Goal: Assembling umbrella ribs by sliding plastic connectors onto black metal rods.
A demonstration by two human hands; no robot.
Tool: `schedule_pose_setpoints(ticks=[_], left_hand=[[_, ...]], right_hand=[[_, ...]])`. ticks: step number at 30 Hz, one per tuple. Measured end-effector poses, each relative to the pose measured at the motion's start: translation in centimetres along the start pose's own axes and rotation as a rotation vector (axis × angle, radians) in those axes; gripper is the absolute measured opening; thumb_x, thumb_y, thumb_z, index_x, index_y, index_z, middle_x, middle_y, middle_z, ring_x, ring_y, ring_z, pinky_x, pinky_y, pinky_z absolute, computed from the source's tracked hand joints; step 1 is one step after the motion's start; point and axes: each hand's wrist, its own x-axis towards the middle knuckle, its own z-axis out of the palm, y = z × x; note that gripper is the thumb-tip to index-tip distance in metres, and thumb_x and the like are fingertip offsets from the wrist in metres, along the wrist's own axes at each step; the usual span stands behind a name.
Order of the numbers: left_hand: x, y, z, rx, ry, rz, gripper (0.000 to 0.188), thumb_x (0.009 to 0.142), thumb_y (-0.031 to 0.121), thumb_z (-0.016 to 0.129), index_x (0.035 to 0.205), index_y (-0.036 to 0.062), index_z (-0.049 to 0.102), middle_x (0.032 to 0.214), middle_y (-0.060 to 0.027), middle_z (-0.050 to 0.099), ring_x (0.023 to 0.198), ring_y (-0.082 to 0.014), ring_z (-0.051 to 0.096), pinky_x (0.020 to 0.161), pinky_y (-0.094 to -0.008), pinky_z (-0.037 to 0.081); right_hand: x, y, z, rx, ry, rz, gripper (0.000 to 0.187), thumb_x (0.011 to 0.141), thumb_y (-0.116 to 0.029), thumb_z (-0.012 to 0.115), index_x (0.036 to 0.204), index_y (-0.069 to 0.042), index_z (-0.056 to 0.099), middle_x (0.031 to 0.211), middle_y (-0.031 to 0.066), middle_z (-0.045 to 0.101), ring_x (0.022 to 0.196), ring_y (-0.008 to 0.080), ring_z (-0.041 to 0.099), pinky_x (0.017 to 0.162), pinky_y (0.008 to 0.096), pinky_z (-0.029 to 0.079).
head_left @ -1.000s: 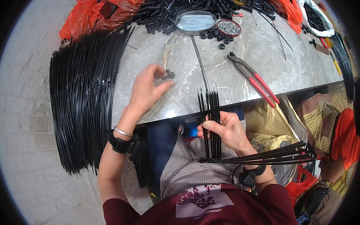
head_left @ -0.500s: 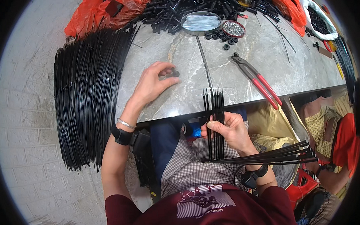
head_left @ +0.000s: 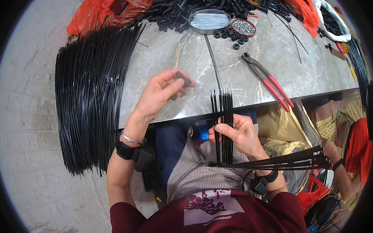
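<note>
My left hand (head_left: 163,92) is closed just above the table, pinching a short dark block-like piece (head_left: 183,79) between thumb and fingers. Its exact kind is hard to make out. In my right hand (head_left: 237,131) is an upright bundle of thin black umbrella ribs (head_left: 227,150), gripped near mid-length over my lap. Thin pale wires (head_left: 235,95) cross the ribs near their upper ends. From the bundle's lower end, more black ribs (head_left: 278,160) fan out to the right across my forearm.
Red-handled pincers (head_left: 271,87) lie on the grey table (head_left: 159,47). Farther back stand a round tin of pale wires (head_left: 209,20), a red-rimmed dish of small metal pieces (head_left: 244,28) and a heap of black parts (head_left: 183,12). A large rib bundle (head_left: 91,99) hangs over the left edge. Another person's arm (head_left: 344,174) shows at right.
My left hand has lifted the dark piece off the tabletop and brought it slightly right, turning it. My right hand stays nearly still. Another person's arm has come into view at the right.
</note>
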Motion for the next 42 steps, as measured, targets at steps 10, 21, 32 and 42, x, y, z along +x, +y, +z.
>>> schedule_pose_setpoints(ticks=[10, 21, 32, 42], left_hand=[[1.4, 0.3, 3.2, -0.062, -0.122, -0.056, 0.015, 0.093, 0.012, 0.054, 0.102, 0.0012, 0.057, 0.094, -0.0098, 0.064, 0.084, -0.0143, 0.06, 0.077, -0.0255, 0.048], [-2.9, 0.5, 1.7, 0.089, 0.159, -0.058, 0.03, 0.091, 0.008, 0.055, 0.119, -0.0021, 0.052, 0.093, -0.0053, 0.059, 0.072, -0.0084, 0.051, 0.061, -0.0198, 0.04], [-3.0, 0.5, 2.5, -0.033, 0.279, -0.157, 0.02, 0.09, 0.007, 0.058, 0.102, -0.0088, 0.06, 0.093, -0.012, 0.062, 0.077, -0.0124, 0.058, 0.066, -0.0218, 0.047], [-3.1, -0.6, 1.0, -0.246, -0.001, -0.067, 0.025, 0.094, 0.01, 0.052, 0.114, -0.004, 0.058, 0.101, -0.0191, 0.066, 0.078, -0.0154, 0.066, 0.07, -0.0245, 0.056]], right_hand=[[-1.2, -2.1, -0.7, -0.156, 0.117, 0.067, 0.01, 0.088, -0.004, 0.058, 0.091, 0.004, 0.062, 0.081, 0.0124, 0.068, 0.071, 0.0154, 0.066, 0.062, 0.0248, 0.053], [1.4, 2.9, -0.7, 0.093, -0.087, -0.245, 0.013, 0.087, -0.01, 0.059, 0.086, 0.003, 0.06, 0.07, 0.0046, 0.064, 0.061, 0.0094, 0.062, 0.052, 0.0233, 0.048], [-0.1, -1.6, -1.8, -0.044, 0.031, -0.032, 0.017, 0.086, -0.009, 0.059, 0.088, 0.008, 0.059, 0.083, 0.0127, 0.068, 0.074, 0.0184, 0.069, 0.06, 0.0271, 0.055], [1.4, -0.5, 0.2, -0.023, -0.019, 0.0, 0.011, 0.091, -0.008, 0.059, 0.09, 0.002, 0.06, 0.082, 0.0107, 0.068, 0.071, 0.0127, 0.065, 0.061, 0.0221, 0.05]])
